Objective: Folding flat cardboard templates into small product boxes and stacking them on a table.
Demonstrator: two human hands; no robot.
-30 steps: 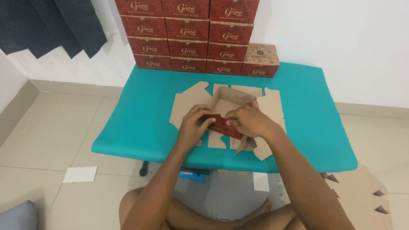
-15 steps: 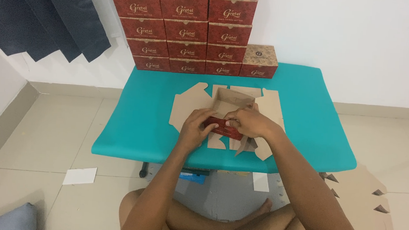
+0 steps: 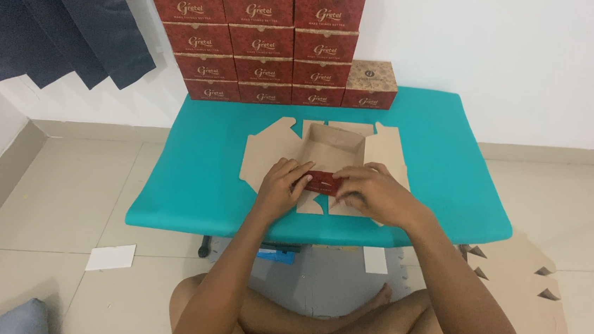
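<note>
The flat brown cardboard box blank (image 3: pixel 326 155) lies unfolded on the teal padded desk (image 3: pixel 445 171), near the front edge. Its near flap, red on the printed face (image 3: pixel 323 182), is turned up. The left hand (image 3: pixel 283 187) pinches that flap at its left end, grip closed on it; the right hand (image 3: pixel 373 193) presses its right end, fingers closed over the flap. Judgement: folding cleanly calls for even pressure along the crease, with both ends moved together. Behind stands a stack of red printed cartons (image 3: pixel 272 38), with one brown-lidded box (image 3: pixel 372 84) beside it, well apart. More cardboard blanks (image 3: pixel 533 306) lie on the tiled floor. Nothing obstructs the hands.
</note>
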